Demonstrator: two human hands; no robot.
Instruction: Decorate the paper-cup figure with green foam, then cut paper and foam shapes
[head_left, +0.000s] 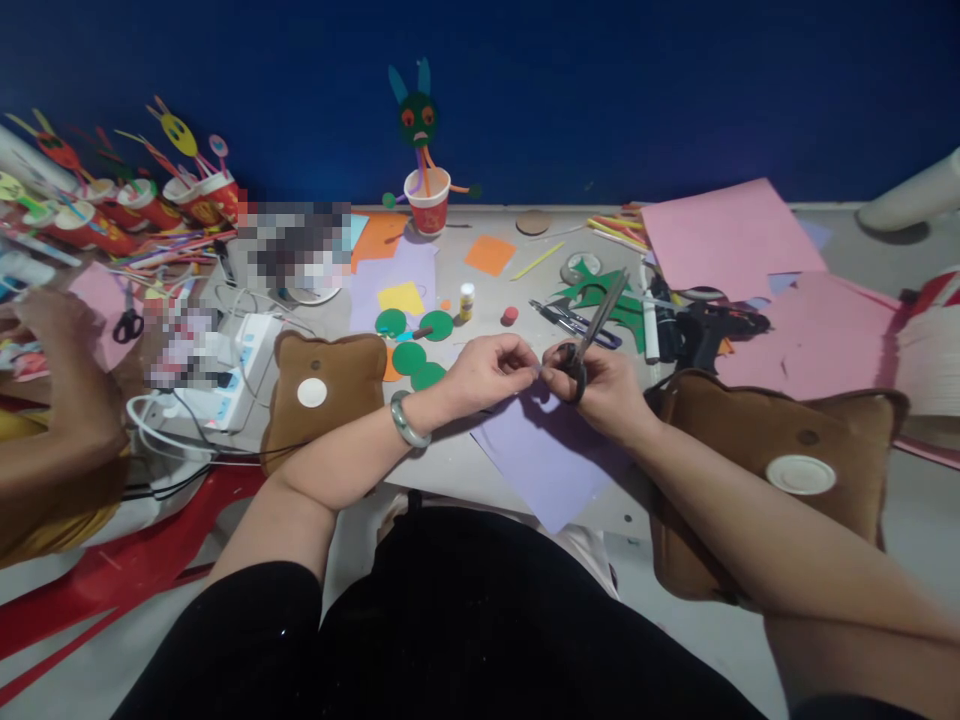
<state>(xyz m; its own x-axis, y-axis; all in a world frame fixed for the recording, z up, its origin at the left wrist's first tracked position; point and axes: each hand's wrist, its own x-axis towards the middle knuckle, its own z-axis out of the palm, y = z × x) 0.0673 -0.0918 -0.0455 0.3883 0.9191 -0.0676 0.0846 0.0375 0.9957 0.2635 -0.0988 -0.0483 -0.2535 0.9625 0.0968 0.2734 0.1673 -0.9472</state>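
Observation:
My right hand (604,390) is closed round the handles of a pair of scissors (609,305), whose blades point up and away from me. My left hand (491,375) is pinched, thumb against forefinger, its fingertips almost meeting those of my right hand. A tiny purplish bit seems to show between them, too small to name. Beneath both hands lies a sheet of lilac paper (551,465). Green paper circles (409,359) lie left of my left hand, near a small glue bottle (466,302) and a red cap (509,316).
A paper cup (430,205) with a green-faced figure stands at the back. Green paper scraps (622,300), a glue gun (709,330) and pink paper (810,335) lie rightward. Brown cushions (330,375) flank my arms. On the left are a power strip (244,370) and another person's arm (75,400).

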